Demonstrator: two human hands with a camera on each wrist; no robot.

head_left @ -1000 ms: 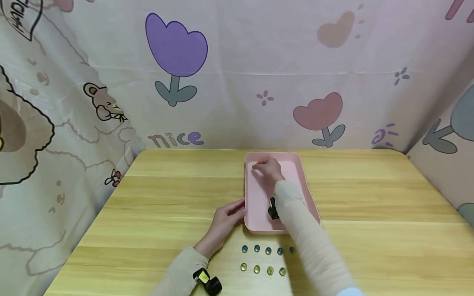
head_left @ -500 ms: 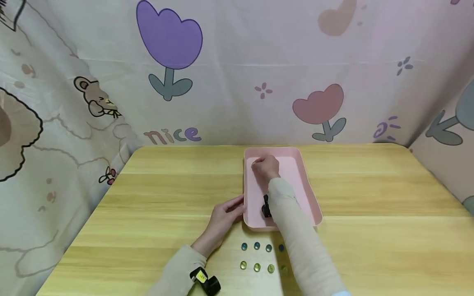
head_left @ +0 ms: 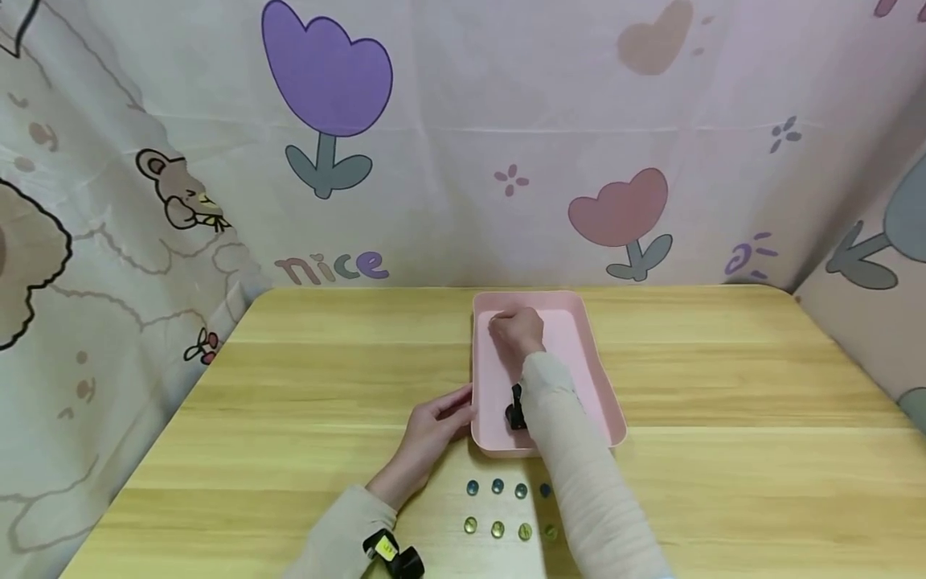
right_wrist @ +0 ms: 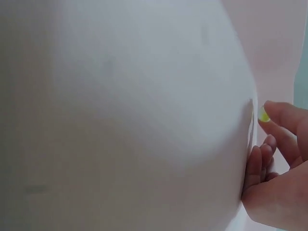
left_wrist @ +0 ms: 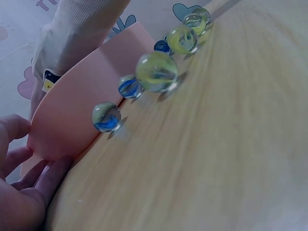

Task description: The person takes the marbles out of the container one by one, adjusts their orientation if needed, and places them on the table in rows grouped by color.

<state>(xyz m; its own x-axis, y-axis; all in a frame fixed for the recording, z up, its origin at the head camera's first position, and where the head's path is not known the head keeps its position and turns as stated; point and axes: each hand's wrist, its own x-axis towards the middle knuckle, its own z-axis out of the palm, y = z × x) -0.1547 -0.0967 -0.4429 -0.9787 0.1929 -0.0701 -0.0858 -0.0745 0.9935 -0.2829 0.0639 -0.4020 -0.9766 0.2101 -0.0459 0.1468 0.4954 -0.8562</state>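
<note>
My right hand [head_left: 522, 328] is inside the pink tray [head_left: 575, 346], low at its far left corner. Thumb and finger pinch a yellow-green marble [right_wrist: 263, 114], seen in the right wrist view close over the tray floor, with the other fingers curled beneath. My left hand [head_left: 423, 438] rests its fingertips against the outside of the tray's near left wall, extended rather than wrapped round it. In front of the tray lie a row of blue marbles [head_left: 497, 486] and, nearer to me, a row of yellow-green marbles [head_left: 497, 529].
A wooden table [head_left: 325, 386] carries the tray and the marbles. Behind it hangs a printed cloth [head_left: 448, 161], which continues along both sides. The right sleeve [head_left: 579, 466] crosses the tray's near edge and hides the right ends of both rows.
The right hand stays at the far left corner, fingers dipped slightly lower; its forearm has swung left, over the rows' right ends. The left hand keeps its place at the tray. The head view shifted slightly.
</note>
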